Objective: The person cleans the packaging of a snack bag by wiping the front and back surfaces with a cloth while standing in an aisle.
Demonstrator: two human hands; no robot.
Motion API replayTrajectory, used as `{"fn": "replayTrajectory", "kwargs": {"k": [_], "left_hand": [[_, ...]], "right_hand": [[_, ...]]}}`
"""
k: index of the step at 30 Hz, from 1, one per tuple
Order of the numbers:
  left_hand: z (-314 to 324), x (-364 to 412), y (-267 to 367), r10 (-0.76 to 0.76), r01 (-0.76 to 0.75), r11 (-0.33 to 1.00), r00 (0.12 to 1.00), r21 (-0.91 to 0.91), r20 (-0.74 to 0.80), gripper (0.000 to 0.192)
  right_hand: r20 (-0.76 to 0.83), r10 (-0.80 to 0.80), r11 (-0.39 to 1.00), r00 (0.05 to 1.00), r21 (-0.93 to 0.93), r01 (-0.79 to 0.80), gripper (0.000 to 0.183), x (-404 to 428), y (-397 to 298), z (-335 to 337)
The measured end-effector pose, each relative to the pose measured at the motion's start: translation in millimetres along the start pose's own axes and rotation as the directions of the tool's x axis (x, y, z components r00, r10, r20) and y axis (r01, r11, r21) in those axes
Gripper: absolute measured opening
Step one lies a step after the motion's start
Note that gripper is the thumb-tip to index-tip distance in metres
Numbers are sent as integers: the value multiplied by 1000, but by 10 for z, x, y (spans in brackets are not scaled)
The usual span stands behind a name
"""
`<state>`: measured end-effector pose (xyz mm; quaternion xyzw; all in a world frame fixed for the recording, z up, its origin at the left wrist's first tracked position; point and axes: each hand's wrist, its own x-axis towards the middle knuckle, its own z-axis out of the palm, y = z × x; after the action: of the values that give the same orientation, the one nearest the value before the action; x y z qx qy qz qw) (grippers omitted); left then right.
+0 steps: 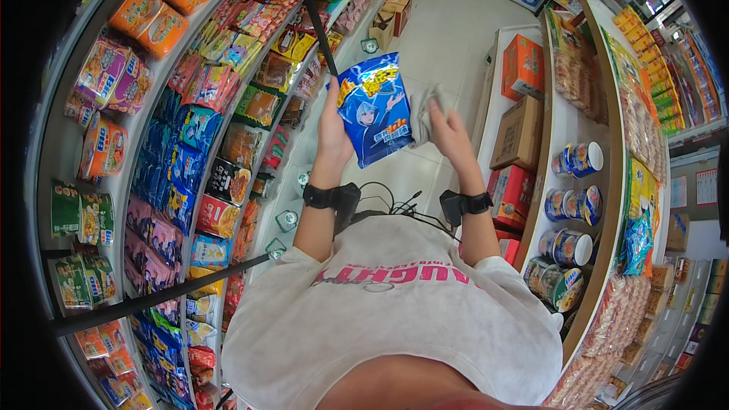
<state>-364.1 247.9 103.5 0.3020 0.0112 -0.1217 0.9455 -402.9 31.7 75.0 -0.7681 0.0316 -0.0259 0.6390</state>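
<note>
A glossy blue snack bag (376,111) with yellow lettering and a printed cartoon figure is upright before my chest. My left hand (335,128) grips it by its left edge, the thumb along the front. Just right of the bag, my right hand (450,131) pinches a crumpled grey cloth (423,117), slightly blurred. The cloth is close against the bag's right edge; whether they touch I cannot tell. Both wrists wear black straps with small devices.
Shelves on the left hold instant noodle bowls (105,145), blue snack bags (185,165) and packaged foods. To the right, a low shelf carries cartons (517,131) and noodle tubs (578,159). A black shelf post (316,17) rises beside the bag. Boxes (393,14) stand farther along the tiled aisle.
</note>
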Motion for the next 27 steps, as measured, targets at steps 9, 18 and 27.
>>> {"fn": "replayTrajectory", "kwargs": {"k": [9,18,27], "left_hand": [[106,-16,-135,-34,38,996,998,84,-56,44],[-102,92,-64,11,-2,997,994,77,-109,47],[49,-108,-401,227,-235,847,971,477,76,61]], "right_hand": [[-103,54,987,993,154,-38,41,-82,-262,160],[298,-103,992,949,101,76,38,-244,-85,203],[-60,-377,901,924,-255,351,42,-110,-73,197]]}}
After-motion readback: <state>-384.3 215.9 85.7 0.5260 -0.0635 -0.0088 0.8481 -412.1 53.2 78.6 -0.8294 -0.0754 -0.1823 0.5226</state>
